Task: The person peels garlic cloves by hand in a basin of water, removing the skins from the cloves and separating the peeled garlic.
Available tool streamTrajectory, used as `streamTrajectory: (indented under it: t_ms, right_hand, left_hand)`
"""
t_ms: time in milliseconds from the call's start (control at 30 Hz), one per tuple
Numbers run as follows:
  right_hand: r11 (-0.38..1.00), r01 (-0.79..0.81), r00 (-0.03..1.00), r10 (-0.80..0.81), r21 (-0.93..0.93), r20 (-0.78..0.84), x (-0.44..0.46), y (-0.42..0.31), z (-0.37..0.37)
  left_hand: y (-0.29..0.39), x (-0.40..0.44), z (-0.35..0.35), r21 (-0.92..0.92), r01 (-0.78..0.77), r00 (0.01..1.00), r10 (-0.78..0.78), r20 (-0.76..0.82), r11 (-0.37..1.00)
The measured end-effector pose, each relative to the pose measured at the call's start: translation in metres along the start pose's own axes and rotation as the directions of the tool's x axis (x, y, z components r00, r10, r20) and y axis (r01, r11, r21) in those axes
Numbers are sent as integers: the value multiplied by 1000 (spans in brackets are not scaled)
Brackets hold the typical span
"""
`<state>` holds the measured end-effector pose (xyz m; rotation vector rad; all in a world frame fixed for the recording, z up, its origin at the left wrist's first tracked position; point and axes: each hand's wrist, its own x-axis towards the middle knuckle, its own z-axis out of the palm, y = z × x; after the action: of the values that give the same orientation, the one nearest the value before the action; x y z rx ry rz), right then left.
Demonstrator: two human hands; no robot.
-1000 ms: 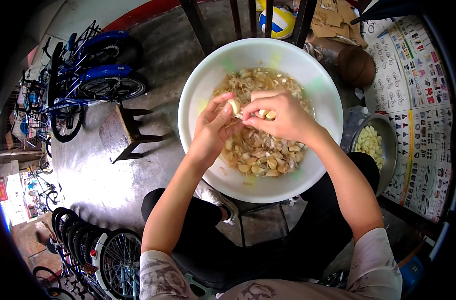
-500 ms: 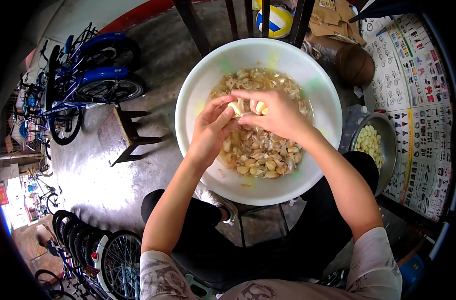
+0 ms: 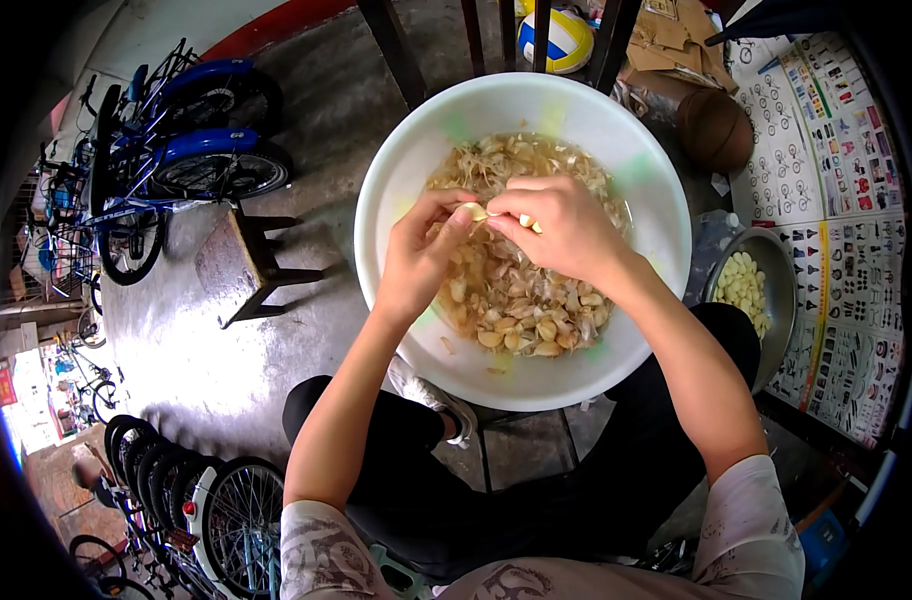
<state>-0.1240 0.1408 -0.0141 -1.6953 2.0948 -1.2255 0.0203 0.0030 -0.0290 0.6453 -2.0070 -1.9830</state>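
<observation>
A garlic clove (image 3: 473, 211) is pinched between the thumb and fingers of my left hand (image 3: 417, 256), over the white basin (image 3: 381, 170). My right hand (image 3: 568, 228) is closed, its thumb and forefinger pinching at the right end of that clove. A second, pale garlic clove (image 3: 529, 223) shows between the curled fingers of my right hand. Below both hands, the basin holds water with loose garlic skins (image 3: 566, 285) and several unpeeled garlic cloves (image 3: 521, 333).
Right of the basin, a metal bowl (image 3: 782, 318) holds several peeled garlic cloves (image 3: 742, 288). A wooden stool (image 3: 238, 265) stands left on the floor, with bicycles (image 3: 191, 165) beyond it. A volleyball (image 3: 559, 42) and a brown basketball (image 3: 714, 130) lie behind the basin.
My right hand has turned and curled in, and its fingertips now meet the clove in my left hand. Before, the two hands were slightly apart.
</observation>
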Motion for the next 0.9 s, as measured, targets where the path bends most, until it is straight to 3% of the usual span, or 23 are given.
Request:
streamTrajectory:
  t_ms: [67, 300, 367, 400, 433, 467, 567, 600, 633, 700, 733, 800, 867, 900]
  right_hand:
    - [999, 38, 999, -38, 32, 1, -1, 1, 1]
    - [993, -59, 997, 54, 100, 53, -5, 1, -9]
    - [921, -333, 927, 280, 201, 252, -10, 6, -7]
    - [921, -333, 927, 281, 200, 249, -14, 9, -4]
    - [928, -350, 865, 372, -124, 337, -19, 12, 1]
    - [847, -305, 788, 481, -436, 383, -21, 13, 3]
    - [817, -332, 817, 499, -471, 290, -22, 7, 10]
    - [888, -363, 888, 421, -282, 183, -22, 1, 10]
    - [890, -361, 888, 419, -280, 187, -20, 3, 15]
    - [844, -476, 874, 422, 248, 240, -15, 4, 24]
    - [841, -480, 873, 429, 250, 231, -11, 0, 23]
    - [540, -730, 683, 578, 419, 446, -5, -11, 16]
    - [468, -744, 666, 574, 476, 476, -4, -10, 20]
    - [393, -753, 651, 559, 527, 513, -4, -8, 23]
  left_hand:
    - [-1, 0, 0, 27, -43, 999, 43, -5, 999]
    - [11, -6, -6, -49, 138, 989, -141, -53, 989]
    - [10, -7, -7, -145, 192, 981, -195, -12, 971]
    - [10, -8, -6, -144, 191, 981, -194, -10, 971]
    - [11, -9, -5, -219, 223, 974, -226, 14, 950]
    - [13, -8, -4, -291, 255, 966, -255, 39, 922]
    - [15, -5, 2, -308, 266, 961, -276, 11, 913]
    - [13, -3, 4, -310, 266, 961, -277, 10, 913]
    - [10, -2, 5, -264, 227, 970, -241, -20, 937]
    - [7, -1, 5, -208, 195, 977, -208, -42, 958]
    - [7, 0, 6, -122, 190, 977, -200, -71, 974]
    - [2, 1, 8, -35, 186, 978, -188, -86, 982]
    - [-11, 3, 8, 67, -73, 991, 80, -105, 995]
    - [-11, 3, 8, 66, -77, 991, 84, -101, 995]
